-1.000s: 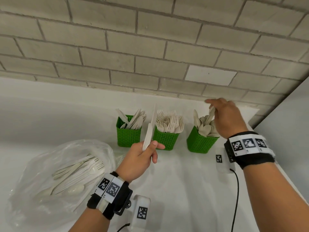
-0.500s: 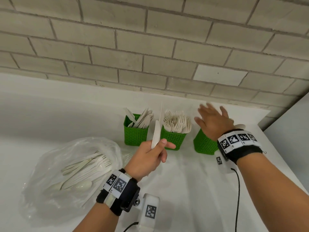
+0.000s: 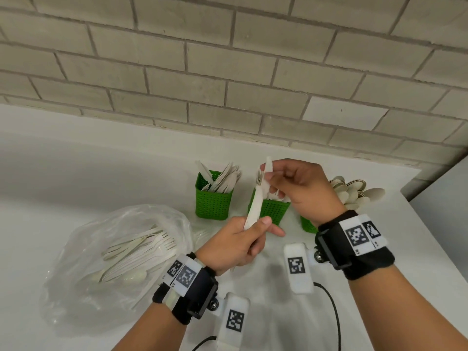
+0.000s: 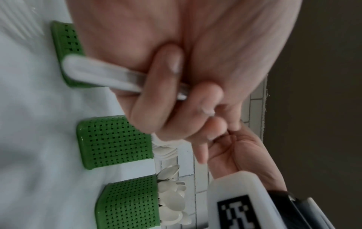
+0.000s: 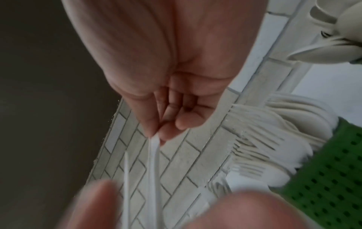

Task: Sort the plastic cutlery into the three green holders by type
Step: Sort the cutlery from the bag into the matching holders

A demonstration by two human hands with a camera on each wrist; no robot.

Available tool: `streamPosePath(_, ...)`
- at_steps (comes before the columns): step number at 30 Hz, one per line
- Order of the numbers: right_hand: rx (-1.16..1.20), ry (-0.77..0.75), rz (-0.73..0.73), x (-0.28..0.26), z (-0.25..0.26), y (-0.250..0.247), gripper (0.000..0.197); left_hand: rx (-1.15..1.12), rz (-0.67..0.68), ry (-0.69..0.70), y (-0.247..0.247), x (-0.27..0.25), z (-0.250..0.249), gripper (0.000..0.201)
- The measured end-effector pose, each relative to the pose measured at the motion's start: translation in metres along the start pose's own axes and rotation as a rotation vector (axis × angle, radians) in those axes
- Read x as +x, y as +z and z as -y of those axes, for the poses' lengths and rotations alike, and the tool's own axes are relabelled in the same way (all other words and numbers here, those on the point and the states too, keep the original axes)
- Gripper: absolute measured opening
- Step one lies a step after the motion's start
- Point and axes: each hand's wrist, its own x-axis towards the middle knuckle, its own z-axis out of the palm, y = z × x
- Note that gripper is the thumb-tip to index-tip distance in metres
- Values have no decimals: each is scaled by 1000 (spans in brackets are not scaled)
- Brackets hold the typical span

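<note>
My left hand (image 3: 253, 230) grips the lower ends of thin white plastic knives (image 3: 254, 210), which stand upright in front of the middle holder. My right hand (image 3: 272, 177) pinches the serrated top of one knife between thumb and fingers; in the right wrist view the pinched knife (image 5: 153, 148) shows edge-on beside a second thin piece (image 5: 126, 164). Three green holders stand by the wall: the left holder (image 3: 212, 202) has knives, the middle holder (image 3: 274, 211) forks, the right holder (image 3: 307, 225) spoons (image 3: 354, 191) and is mostly hidden by my right wrist.
A clear plastic bag (image 3: 83, 262) with several loose forks, knives and spoons lies on the white counter (image 3: 76, 178) at the left. A brick wall (image 3: 228, 84) runs behind the holders. The counter's edge is at the right, and a black cable (image 3: 334, 315) trails near my right forearm.
My right hand left the spoon holder with nothing in it, moved left and took hold of the knife's top. My left hand kept its grip and stayed in front of the middle holder.
</note>
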Motion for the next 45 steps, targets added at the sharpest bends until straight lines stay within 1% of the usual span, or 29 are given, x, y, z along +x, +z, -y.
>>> streamPosePath(2, 47, -22, -109, 1, 1, -4, 16, -4, -50, -12, -5, 0, 3, 53)
streamPosePath(4, 77, -29, -207, 3, 4, -14, 19, -55, -180, -55, -12, 0, 3, 63)
streamPosePath(6, 95, -24, -203, 3, 8, -25, 19, -108, -277, -79, -18, -2, 1, 72)
streamPosePath(8, 142, -15, -142, 0, 13, -26, 20, -121, -303, -79, -22, -2, -2, 77)
streamPosePath(10, 211, 31, -72, -4, 17, -18, 24, -123, -277, -65, -22, -3, -5, 79)
streamPosePath(12, 209, 101, 13, -8, 15, -1, 28, -46, -223, -42, -17, -2, -9, 82)
streamPosePath(13, 143, 126, 81, -11, 13, 8, 25, -7, -191, -23, -13, -2, -12, 80)
streamPosePath(15, 5, 148, 208, -15, 9, 24, 10, -4, -141, 3, -6, -4, -15, 69)
streamPosePath(16, -9, 160, 231, -15, 8, 27, 6, -4, -125, 11, -6, -5, -16, 64)
streamPosePath(17, 2, 174, 226, -13, 8, 29, 7, 19, -117, 14, -9, -6, -14, 65)
streamPosePath(19, 0, 152, 185, -9, 12, 29, 13, 107, -132, 5, -19, -9, -12, 70)
streamPosePath(21, -68, 71, 103, -1, 20, 27, 17, 183, -230, 18, -28, -14, -14, 68)
streamPosePath(22, -82, 40, 39, 4, 23, 25, 15, 225, -307, 38, -32, -18, -17, 63)
streamPosePath(24, -48, -22, -121, 17, 30, 24, 12, 295, -468, 63, -44, -28, -21, 45)
streamPosePath(26, -66, -107, -255, 31, 30, 28, 15, 290, -583, 31, -61, -42, -22, 36)
streamPosePath(27, -114, -160, -283, 38, 26, 34, 16, 311, -623, 26, -69, -50, -23, 30)
streamPosePath(29, -238, -229, -259, 49, 10, 50, 11, 371, -700, 61, -84, -72, -25, 16)
streamPosePath(31, -393, -227, -158, 58, -12, 69, 13, 430, -808, 101, -98, -94, -26, 6)
streamPosePath(33, -583, -218, -57, 63, -31, 85, 15, 577, -914, 98, -112, -116, -22, 6)
streamPosePath(35, -857, -177, 40, 64, -39, 99, 20, 816, -1026, 29, -124, -137, -14, 12)
streamPosePath(37, -1071, -121, 53, 61, -34, 110, 28, 1009, -1104, -137, -129, -154, -6, 19)
streamPosePath(38, -1082, -127, 19, 58, -25, 115, 34, 1047, -1105, -252, -130, -161, -1, 27)
streamPosePath(39, -1034, -180, -33, 53, -15, 121, 37, 1049, -1080, -368, -129, -166, 4, 38)
streamPosePath(40, -948, -283, -94, 46, -4, 130, 37, 1024, -1044, -463, -129, -170, 9, 49)
streamPosePath(41, -852, -406, -145, 37, 6, 140, 35, 981, -1012, -518, -129, -172, 14, 59)
streamPosePath(42, -759, -495, -154, 29, 14, 152, 32, 934, -988, -533, -131, -174, 18, 66)
streamPosePath(43, -655, -542, -81, 22, 20, 165, 28, 897, -966, -531, -132, -175, 21, 71)
streamPosePath(44, -554, -527, 90, 12, 23, 179, 25, 874, -943, -531, -133, -176, 24, 75)
streamPosePath(45, -483, -452, 322, 3, 22, 193, 22, 866, -918, -532, -135, -176, 27, 77)
